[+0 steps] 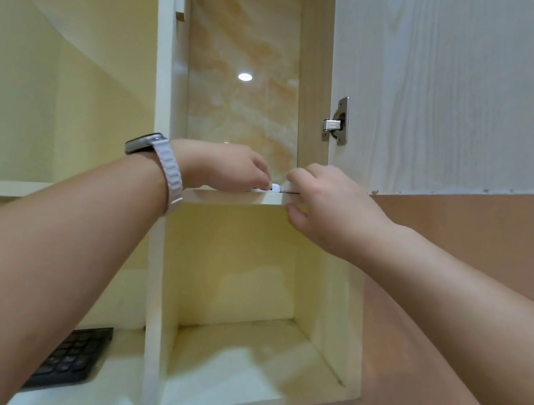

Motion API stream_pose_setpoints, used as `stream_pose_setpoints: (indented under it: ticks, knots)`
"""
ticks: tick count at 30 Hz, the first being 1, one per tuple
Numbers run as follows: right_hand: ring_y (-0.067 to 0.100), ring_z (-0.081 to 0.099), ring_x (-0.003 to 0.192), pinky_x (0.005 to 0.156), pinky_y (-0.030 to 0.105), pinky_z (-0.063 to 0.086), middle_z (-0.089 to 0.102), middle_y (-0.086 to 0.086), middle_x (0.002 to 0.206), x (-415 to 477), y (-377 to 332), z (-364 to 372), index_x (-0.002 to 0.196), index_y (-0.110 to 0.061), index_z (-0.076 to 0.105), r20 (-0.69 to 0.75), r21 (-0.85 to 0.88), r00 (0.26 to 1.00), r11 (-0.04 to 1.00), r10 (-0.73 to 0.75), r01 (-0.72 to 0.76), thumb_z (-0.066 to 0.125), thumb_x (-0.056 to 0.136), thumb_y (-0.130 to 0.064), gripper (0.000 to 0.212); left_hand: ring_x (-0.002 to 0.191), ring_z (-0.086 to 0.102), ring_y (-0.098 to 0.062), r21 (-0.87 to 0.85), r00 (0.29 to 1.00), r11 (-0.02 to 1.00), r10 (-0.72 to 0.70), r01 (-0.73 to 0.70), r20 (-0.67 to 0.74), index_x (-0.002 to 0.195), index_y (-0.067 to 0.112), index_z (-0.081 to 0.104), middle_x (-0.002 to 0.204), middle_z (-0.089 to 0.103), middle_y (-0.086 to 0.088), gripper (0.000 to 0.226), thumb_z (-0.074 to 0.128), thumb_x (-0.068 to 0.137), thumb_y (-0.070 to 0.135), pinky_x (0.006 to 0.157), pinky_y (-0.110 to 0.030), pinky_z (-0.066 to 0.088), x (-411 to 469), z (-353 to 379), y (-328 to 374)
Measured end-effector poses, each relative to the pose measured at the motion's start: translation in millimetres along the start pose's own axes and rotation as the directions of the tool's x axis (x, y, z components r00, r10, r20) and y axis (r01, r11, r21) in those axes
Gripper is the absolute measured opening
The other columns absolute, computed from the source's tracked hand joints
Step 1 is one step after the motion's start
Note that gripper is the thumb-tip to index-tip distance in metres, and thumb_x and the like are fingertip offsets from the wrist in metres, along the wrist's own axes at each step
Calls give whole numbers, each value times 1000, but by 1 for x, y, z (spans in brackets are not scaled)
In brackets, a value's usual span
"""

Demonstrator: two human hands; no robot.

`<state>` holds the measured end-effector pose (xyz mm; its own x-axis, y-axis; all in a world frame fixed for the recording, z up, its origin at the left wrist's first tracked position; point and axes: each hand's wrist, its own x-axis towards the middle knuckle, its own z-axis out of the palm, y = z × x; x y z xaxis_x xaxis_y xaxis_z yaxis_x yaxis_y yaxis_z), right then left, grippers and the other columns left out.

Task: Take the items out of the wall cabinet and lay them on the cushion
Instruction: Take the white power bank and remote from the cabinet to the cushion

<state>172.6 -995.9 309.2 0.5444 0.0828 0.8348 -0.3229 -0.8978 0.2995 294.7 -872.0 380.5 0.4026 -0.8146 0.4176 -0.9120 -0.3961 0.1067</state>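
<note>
Two bare forearms reach up from the near edge toward the wall cabinet (316,71); the left wrist carries a watch (149,146) on a pale band. Just past them, low on the left, a black keyboard (72,360) lies on the lower ledge, with an open cubby (243,303) to its right.

Farther up, both hands meet at the front edge of the cabinet shelf (235,197). The left hand (225,168) curls its fingertips onto a small white item (276,188) lying at the shelf's lip. The right hand (323,207) closes its fingers over the item's right end, thumb hanging below the shelf. Fingers hide most of the item, so what it is cannot be told. Whether more lies farther back on the shelf cannot be seen from this low angle. Behind stands a marble-look back panel (245,60), and the cabinet door (448,90) is swung open on the right, its hinge (336,122) showing.

The step in hand looks like the pick-up from the shelf. The next move, as I judge it, is to lift the item clear of the lip, bring it down, and turn toward the cushion — which is out of view.
</note>
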Motion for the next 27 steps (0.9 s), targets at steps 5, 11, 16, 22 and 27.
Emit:
stream_pose_setpoints:
  ticks: [5, 11, 16, 22, 27]
  knots:
    - [34, 53, 71, 51, 40, 46, 58, 15, 79, -8, 3, -1, 84, -1, 60, -224, 10, 974, 1000, -15, 17, 64, 84, -12, 12, 86, 61, -14, 3, 988, 993, 116, -117, -103, 108, 26, 63, 97, 64, 6, 41, 60, 84, 59, 75, -31, 50, -29, 7, 0]
    - [31, 48, 56, 47, 30, 38, 53, 14, 69, -24, -3, -3, 82, 1, 63, -407, 39, 911, 998, 63, -51, 46, 89, -19, 26, 87, 53, -17, 161, 891, 965, 253, -205, -378, 93, 28, 67, 92, 54, 7, 13, 66, 84, 37, 77, -37, 49, -42, 24, -12]
    - [37, 56, 67, 60, 31, 37, 59, 19, 81, -47, -8, 0, 94, 4, 64, -330, 143, 908, 964, 259, -223, 70, 73, 1, 22, 87, 51, -17, 277, 735, 936, 343, -217, -584, 96, 22, 66, 86, 49, 9, 11, 60, 89, 27, 61, -32, 42, -59, 33, -19]
    - [34, 54, 81, 65, 34, 39, 57, 15, 96, -62, -13, 3, 115, -3, 59, -246, 348, 829, 844, 502, -408, 61, 80, -5, 35, 73, 58, -29, 450, 573, 877, 460, -170, -679, 93, 13, 60, 82, 62, -3, 9, 62, 88, 20, 48, -33, 41, -85, 47, -28]
    - [26, 53, 76, 62, 39, 49, 59, 7, 88, -80, -20, 1, 106, -13, 54, -103, 573, 760, 663, 641, -482, 55, 85, -13, 21, 67, 63, -30, 410, 474, 901, 427, -145, -770, 96, 13, 65, 82, 68, -3, 11, 64, 85, 17, 45, -34, 45, -112, 68, -24]
